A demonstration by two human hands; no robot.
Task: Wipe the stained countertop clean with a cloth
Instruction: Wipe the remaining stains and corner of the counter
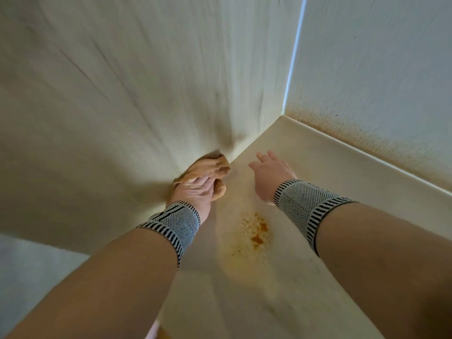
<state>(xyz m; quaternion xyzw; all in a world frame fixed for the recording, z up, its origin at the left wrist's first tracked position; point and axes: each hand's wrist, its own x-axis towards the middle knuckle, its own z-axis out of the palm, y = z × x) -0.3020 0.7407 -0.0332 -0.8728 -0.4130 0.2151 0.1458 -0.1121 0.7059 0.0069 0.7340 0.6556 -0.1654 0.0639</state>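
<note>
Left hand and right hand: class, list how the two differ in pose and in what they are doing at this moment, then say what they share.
The left hand grips a bunched tan cloth against the wall; the right hand holds nothing. The left hand's fingers curl; the right hand's fingers are spread and relaxed above the countertop. Both wear a striped grey wristband, and neither touches the orange stain.

- i see the cloth (210, 172), a tan-orange rag, bunched into a crumpled wad, gripped in the left hand (195, 189) and lying at the left edge of the surface (318, 167), against the upright panel there.
- the surface is pale cream; an orange-brown stain (255, 232) of blotches and specks sits near its middle, apart from the cloth, with a fainter yellowish smear below it.
</note>
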